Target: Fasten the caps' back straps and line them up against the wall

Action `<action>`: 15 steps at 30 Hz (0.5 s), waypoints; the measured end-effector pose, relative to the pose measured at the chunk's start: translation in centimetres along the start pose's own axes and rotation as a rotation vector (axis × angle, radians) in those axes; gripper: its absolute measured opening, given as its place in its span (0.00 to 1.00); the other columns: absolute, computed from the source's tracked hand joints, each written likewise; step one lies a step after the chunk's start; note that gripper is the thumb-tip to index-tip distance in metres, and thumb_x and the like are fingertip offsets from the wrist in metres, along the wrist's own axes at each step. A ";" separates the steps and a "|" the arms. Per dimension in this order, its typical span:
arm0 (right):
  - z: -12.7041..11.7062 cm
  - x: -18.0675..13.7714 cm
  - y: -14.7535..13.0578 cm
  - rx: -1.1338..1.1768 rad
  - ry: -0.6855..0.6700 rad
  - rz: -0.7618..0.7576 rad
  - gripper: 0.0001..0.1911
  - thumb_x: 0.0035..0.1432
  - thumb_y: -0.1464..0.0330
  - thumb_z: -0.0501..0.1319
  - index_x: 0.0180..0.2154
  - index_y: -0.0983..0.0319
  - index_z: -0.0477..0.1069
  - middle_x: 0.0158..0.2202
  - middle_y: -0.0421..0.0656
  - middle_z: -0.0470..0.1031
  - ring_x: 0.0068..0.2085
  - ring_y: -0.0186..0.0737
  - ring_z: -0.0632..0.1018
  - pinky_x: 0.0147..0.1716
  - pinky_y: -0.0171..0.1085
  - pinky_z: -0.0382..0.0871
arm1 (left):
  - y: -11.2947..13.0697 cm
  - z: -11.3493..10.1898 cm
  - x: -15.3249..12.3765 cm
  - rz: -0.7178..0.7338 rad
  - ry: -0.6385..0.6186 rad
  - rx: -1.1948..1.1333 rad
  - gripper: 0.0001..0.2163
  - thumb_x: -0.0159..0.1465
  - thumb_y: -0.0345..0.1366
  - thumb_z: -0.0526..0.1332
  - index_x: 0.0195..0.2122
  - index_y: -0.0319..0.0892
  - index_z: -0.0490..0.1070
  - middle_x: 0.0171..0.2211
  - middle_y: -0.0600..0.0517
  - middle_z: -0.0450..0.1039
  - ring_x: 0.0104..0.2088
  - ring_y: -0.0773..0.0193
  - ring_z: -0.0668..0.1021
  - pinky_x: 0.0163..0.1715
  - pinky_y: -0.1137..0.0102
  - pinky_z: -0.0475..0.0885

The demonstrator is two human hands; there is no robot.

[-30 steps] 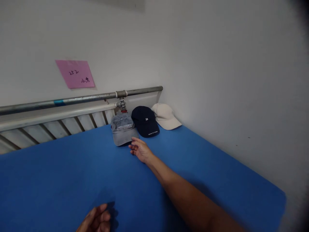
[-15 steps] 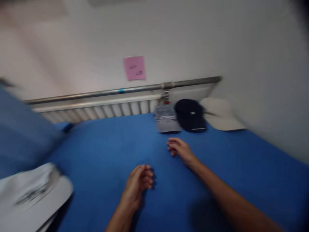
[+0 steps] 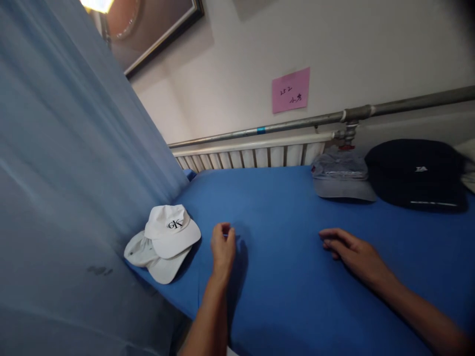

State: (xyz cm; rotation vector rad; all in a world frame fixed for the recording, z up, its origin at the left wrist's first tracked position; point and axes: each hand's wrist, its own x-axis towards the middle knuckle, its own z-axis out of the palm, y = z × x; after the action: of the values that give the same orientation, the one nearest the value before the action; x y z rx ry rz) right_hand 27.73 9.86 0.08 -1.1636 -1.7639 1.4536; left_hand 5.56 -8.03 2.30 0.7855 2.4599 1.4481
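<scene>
My left hand [image 3: 223, 249] is above the blue-covered surface [image 3: 274, 207], just right of two stacked caps. It holds nothing, its fingers loosely curled and apart. The upper one is a white cap [image 3: 168, 232] with black "CK" letters; beneath it, partly covered, lies a pale cap [image 3: 163, 269]. My right hand [image 3: 352, 252] hovers over the blue cover with its fingers loosely bent, and it too is without an object. Beyond it, a grey cap [image 3: 343, 178] rests beside a dark navy cap [image 3: 415, 173]. Part of a beige cap [image 3: 469, 163] shows at the right edge.
A blue curtain [image 3: 74, 173] hangs along the left side, close to the white caps. Behind the surface are a white radiator [image 3: 260, 155], a metal pipe [image 3: 304, 122] and a pink note [image 3: 291, 90] on the wall. A framed picture [image 3: 156, 29] hangs above.
My view has turned left, bringing the curtain and picture into sight. Both hands have stayed without an object and are farther apart; my left hand is now closer to the white cap.
</scene>
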 end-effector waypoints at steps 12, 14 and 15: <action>-0.3 -0.4 -0.1 0.049 0.001 -0.026 0.11 0.40 0.65 0.60 0.29 0.58 0.75 0.27 0.45 0.77 0.27 0.40 0.76 0.28 0.38 0.70 | -5.2 -8.3 2.0 0.093 0.198 0.957 0.14 0.60 0.30 0.55 0.47 0.36 0.72 0.55 0.35 0.66 0.56 0.41 0.65 0.51 0.51 0.59; -0.3 -0.4 0.0 0.040 -0.005 -0.019 0.11 0.41 0.65 0.60 0.30 0.59 0.76 0.27 0.45 0.77 0.27 0.40 0.75 0.29 0.38 0.70 | -5.5 -8.1 2.3 0.105 0.199 1.015 0.16 0.60 0.29 0.55 0.48 0.36 0.71 0.56 0.36 0.65 0.56 0.42 0.64 0.50 0.52 0.59; -0.4 -0.5 0.1 0.037 -0.009 -0.021 0.11 0.41 0.65 0.60 0.30 0.59 0.75 0.26 0.45 0.77 0.27 0.40 0.75 0.29 0.39 0.70 | -5.6 -8.1 2.4 0.110 0.205 1.036 0.17 0.59 0.29 0.55 0.49 0.36 0.71 0.57 0.36 0.65 0.57 0.42 0.64 0.50 0.52 0.59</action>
State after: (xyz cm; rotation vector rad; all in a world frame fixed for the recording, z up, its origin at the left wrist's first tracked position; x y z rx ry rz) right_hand 28.28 9.63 0.09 -1.1185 -1.7430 1.4744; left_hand -1.73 -15.04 1.86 0.9399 3.3273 0.1468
